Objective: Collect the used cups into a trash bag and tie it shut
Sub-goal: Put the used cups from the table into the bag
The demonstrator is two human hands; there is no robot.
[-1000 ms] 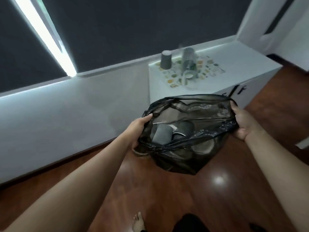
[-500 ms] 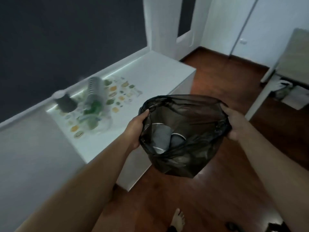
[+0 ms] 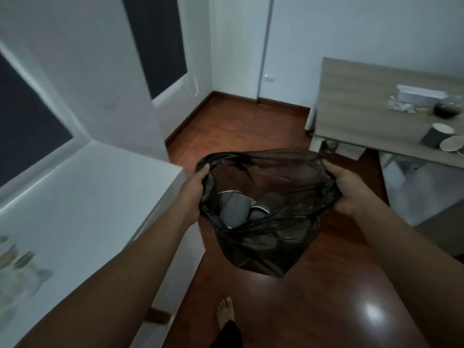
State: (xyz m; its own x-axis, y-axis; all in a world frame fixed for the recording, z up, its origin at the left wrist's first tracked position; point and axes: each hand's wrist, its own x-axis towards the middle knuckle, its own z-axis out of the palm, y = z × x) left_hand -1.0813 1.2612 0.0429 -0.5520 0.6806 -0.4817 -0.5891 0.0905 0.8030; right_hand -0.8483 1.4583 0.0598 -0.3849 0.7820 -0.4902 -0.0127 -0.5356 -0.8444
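Observation:
A dark see-through trash bag (image 3: pixel 266 244) hangs open in front of me above the wooden floor. My left hand (image 3: pixel 192 194) grips the bag's left rim and my right hand (image 3: pixel 347 189) grips its right rim, holding the mouth wide. Inside lie grey paper cups (image 3: pixel 233 209). On the wooden table at the right stand two more cups, a dark grey cup (image 3: pixel 437 135) and a cup (image 3: pixel 452 144) with a white inside beside it.
A white cabinet (image 3: pixel 82 204) runs along my left, with a leaf-patterned mat (image 3: pixel 17 267) at its near end. The wooden table (image 3: pixel 364 109) also holds a white box (image 3: pixel 419 95) and a dark bowl (image 3: pixel 448 110). My bare foot (image 3: pixel 224 313) is on the floor.
My view has swung right, away from the cabinet with its cups and toward the room corner and wooden table. Both hands keep the same hold on the bag's rim.

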